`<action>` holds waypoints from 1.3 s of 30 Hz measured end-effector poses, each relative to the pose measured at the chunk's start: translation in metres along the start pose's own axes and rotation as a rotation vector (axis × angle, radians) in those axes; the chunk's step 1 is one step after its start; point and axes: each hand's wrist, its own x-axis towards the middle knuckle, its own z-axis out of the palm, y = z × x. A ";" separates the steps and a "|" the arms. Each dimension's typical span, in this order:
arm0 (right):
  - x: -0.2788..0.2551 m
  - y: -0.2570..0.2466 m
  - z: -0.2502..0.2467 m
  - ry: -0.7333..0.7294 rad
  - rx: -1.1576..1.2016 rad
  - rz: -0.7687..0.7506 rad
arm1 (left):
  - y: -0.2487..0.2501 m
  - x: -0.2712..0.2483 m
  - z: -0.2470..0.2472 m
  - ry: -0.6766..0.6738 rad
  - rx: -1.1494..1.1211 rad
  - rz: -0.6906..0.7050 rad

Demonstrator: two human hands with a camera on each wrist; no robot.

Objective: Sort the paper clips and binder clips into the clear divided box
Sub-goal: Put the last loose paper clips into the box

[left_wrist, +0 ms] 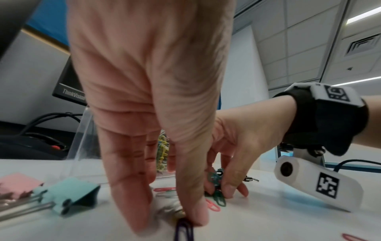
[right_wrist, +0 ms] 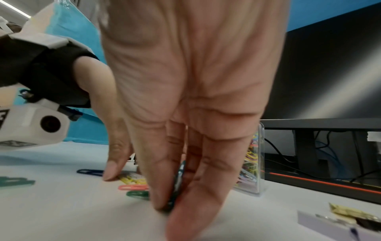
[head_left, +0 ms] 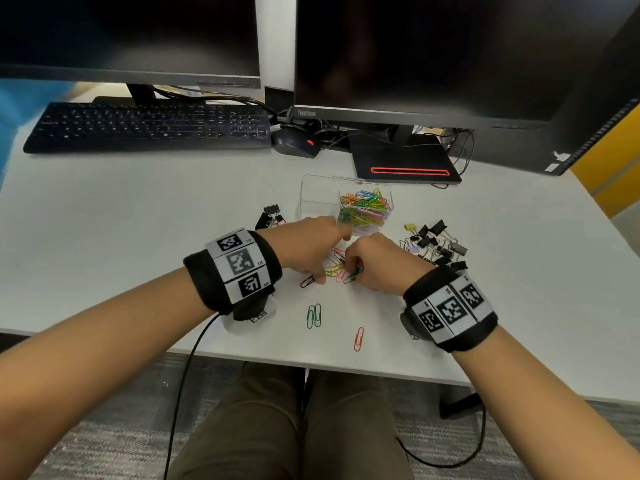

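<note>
Head view: nearest, at 6 o'clock on the table (head_left: 104, 237), lie a red paper clip (head_left: 358, 338) and a pair of green clips (head_left: 313, 315). Beyond them the right hand (head_left: 377, 261) pinches a bunch of paper clips (right_wrist: 177, 187) between thumb and fingers (right_wrist: 156, 179) over a small loose pile (head_left: 334, 266). The left hand (head_left: 304, 247) has its fingers straight down, tips pressing the table beside a dark clip (head_left: 307, 281). Binder clips (head_left: 438, 245) sit at 3 o'clock, a few more (head_left: 272, 216) at 10. Farthest, at 12 o'clock, the clear divided box (head_left: 318, 195) has its right compartment filled with coloured paper clips (head_left: 367, 209).
</note>
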 end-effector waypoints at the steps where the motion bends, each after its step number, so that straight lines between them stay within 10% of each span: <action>1: 0.000 0.000 -0.001 0.011 -0.004 -0.006 | 0.000 0.002 -0.001 0.006 -0.002 0.020; 30: 0.011 0.040 -0.072 0.694 0.246 0.001 | 0.003 0.007 0.001 0.027 -0.028 0.056; 39: -0.022 0.055 -0.067 0.796 0.365 0.030 | 0.012 0.021 -0.060 0.443 -0.134 0.089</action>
